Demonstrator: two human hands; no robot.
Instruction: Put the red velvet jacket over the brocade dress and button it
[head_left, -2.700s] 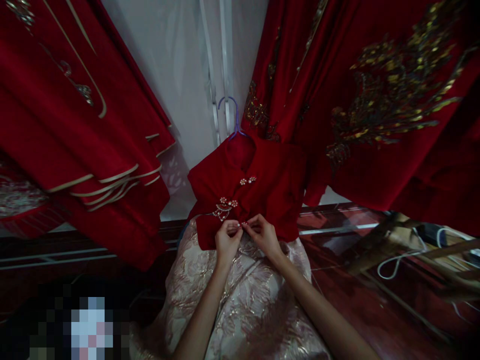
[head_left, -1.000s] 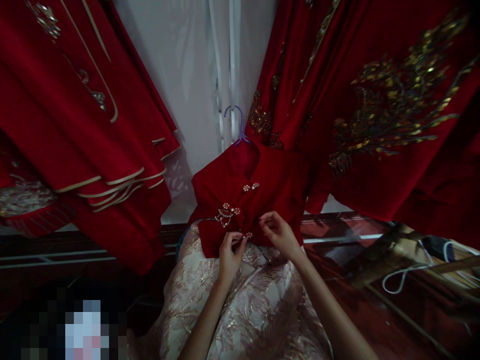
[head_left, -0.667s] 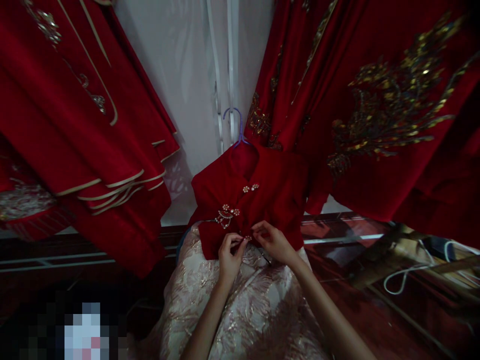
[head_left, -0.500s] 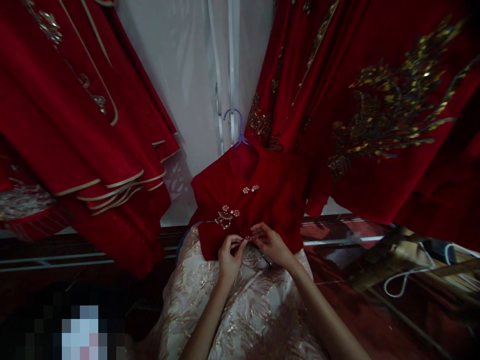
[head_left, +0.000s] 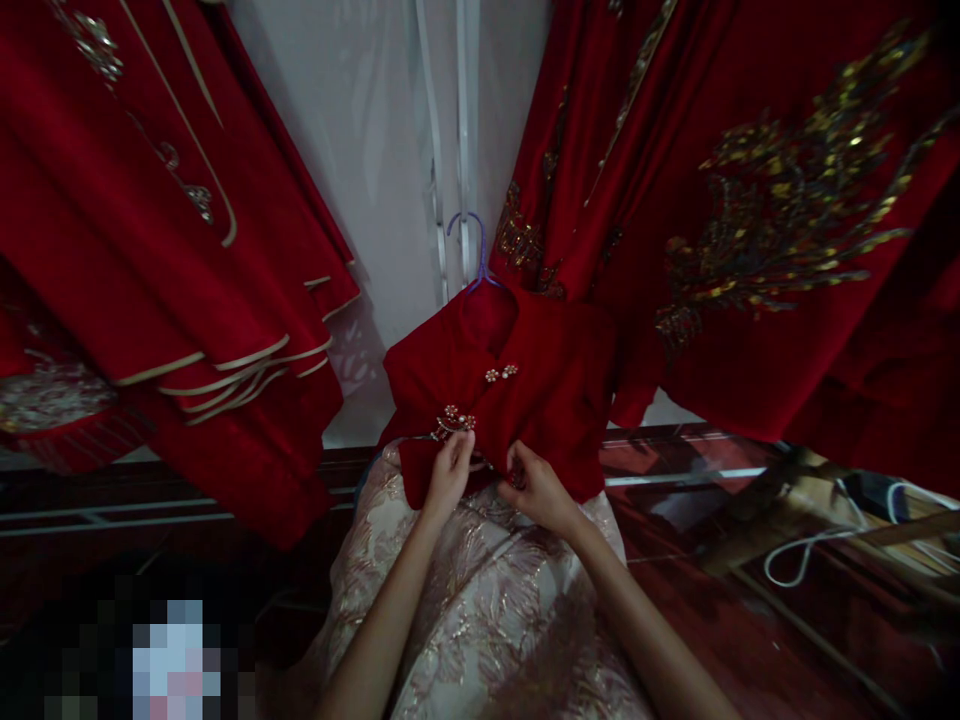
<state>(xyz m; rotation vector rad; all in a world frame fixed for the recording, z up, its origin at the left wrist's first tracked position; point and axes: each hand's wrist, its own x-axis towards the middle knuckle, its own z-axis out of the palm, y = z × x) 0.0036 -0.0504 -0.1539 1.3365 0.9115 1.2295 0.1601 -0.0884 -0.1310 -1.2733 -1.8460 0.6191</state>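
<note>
Far left: red robes with pale trim (head_left: 172,280) hang low, their hems reaching in toward the centre. Between them and the middle, a strip of white wall (head_left: 375,150) is open.

Centre: small red jacket (head_left: 559,375) on a purple hanger (head_left: 474,250), its lower edge lying over a pale brocade skirt (head_left: 480,610). Upper pearl clasp (head_left: 501,374) fastened and uncovered. Left hand (head_left: 448,472) at the jacket's front hem, fingertips pinched narrow on the cloth just under the lower pearl clasp (head_left: 453,421). Right hand (head_left: 537,492) just beside it, fingers curled shut into the hem. Only a small gap between the hands.

Right: gold-embroidered red robe (head_left: 757,230) crowds the jacket's shoulder, touching or overlapping it. Below, glossy dark floor (head_left: 705,610) lies open as far as a white cord (head_left: 799,552) at the far edge.

Against half a second ago: the left hand has gone up to the lower clasp, the right has dropped and closed. The small clasp at the hem, seen then between the fingertips, is now covered.
</note>
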